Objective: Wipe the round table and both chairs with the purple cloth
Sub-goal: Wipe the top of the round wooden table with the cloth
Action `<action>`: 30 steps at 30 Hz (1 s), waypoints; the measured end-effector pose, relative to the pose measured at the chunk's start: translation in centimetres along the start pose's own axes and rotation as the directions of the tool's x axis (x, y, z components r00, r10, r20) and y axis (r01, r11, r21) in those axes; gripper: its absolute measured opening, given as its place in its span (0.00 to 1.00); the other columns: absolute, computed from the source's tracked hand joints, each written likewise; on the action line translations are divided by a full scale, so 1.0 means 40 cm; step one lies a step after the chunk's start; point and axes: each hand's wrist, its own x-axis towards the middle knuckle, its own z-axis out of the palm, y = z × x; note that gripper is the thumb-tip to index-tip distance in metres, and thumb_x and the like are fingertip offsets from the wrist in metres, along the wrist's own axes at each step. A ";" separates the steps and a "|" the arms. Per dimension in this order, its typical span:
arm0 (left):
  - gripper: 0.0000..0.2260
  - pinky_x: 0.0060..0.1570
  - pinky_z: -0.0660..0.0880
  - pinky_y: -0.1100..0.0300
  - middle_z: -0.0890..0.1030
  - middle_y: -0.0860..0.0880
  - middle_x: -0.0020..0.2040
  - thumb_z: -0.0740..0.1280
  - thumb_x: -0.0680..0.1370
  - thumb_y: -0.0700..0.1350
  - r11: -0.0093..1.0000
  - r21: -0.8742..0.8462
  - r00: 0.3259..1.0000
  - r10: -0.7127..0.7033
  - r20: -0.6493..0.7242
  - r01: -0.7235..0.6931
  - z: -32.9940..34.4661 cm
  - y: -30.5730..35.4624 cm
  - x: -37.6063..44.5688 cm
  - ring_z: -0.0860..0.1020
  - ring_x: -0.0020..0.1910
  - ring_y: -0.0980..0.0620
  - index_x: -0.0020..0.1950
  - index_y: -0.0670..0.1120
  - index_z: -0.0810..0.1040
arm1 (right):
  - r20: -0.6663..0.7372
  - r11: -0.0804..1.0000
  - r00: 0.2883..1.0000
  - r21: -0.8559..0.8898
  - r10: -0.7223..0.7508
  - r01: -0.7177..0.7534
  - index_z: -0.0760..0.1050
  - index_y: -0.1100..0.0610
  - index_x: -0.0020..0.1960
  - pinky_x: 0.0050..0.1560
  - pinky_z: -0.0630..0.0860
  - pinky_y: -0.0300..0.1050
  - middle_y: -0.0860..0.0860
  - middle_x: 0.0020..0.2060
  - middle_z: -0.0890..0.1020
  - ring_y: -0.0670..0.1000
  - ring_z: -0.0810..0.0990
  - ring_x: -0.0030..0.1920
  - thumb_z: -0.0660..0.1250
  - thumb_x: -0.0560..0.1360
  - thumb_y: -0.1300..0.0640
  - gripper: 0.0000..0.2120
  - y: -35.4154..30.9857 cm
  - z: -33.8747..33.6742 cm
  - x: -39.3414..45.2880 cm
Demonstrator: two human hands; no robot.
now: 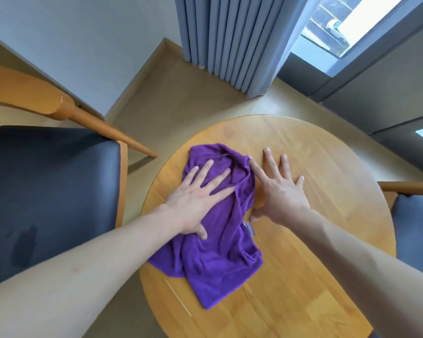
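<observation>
The left hand (195, 198) lies flat, fingers spread, pressing the purple cloth (220, 230) onto the round wooden counter (327, 215). The right hand (279, 189) rests flat beside it, forefinger touching the cloth's edge. Two dark-seated chairs, left (49, 191) and right (415, 228), are cut off by the frame.

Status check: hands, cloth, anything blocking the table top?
Left hand flat on purple cloth. Right hand flat on round table, at cloth's edge. No grip on cloth. Nothing else on table.
</observation>
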 end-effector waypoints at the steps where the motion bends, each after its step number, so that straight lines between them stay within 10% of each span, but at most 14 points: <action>1: 0.64 0.77 0.34 0.38 0.24 0.49 0.79 0.78 0.64 0.68 0.997 -0.052 0.998 -0.053 -0.023 0.052 -0.012 -0.017 0.006 0.24 0.76 0.36 0.81 0.59 0.32 | -0.013 1.000 1.000 -0.001 -0.001 0.001 0.28 0.34 0.77 0.70 0.56 0.79 0.44 0.78 0.27 0.62 0.32 0.80 0.84 0.60 0.44 0.71 0.001 0.002 0.001; 9: 0.65 0.78 0.38 0.34 0.25 0.46 0.79 0.79 0.65 0.66 0.856 -0.326 0.907 -0.420 0.011 0.401 -0.087 -0.028 0.089 0.27 0.76 0.31 0.81 0.58 0.30 | -0.073 1.000 0.997 -0.019 0.001 -0.003 0.30 0.35 0.78 0.69 0.60 0.78 0.44 0.79 0.29 0.62 0.34 0.80 0.81 0.65 0.53 0.66 0.006 0.015 0.004; 20: 0.63 0.76 0.34 0.33 0.21 0.48 0.77 0.75 0.67 0.69 0.990 0.104 0.993 0.087 0.082 -0.095 0.015 -0.073 -0.087 0.22 0.75 0.33 0.77 0.61 0.24 | -0.038 1.000 0.999 0.025 0.012 -0.011 0.28 0.37 0.78 0.73 0.54 0.78 0.43 0.78 0.27 0.60 0.31 0.80 0.84 0.55 0.39 0.75 0.009 0.015 -0.008; 30: 0.65 0.78 0.43 0.33 0.26 0.43 0.80 0.78 0.66 0.66 0.914 -0.201 0.936 -0.349 0.048 0.352 -0.135 -0.037 0.100 0.30 0.77 0.28 0.81 0.56 0.30 | -0.031 0.999 0.999 0.035 0.021 -0.020 0.29 0.39 0.79 0.72 0.52 0.78 0.45 0.78 0.27 0.62 0.31 0.79 0.84 0.59 0.42 0.72 0.011 0.018 0.010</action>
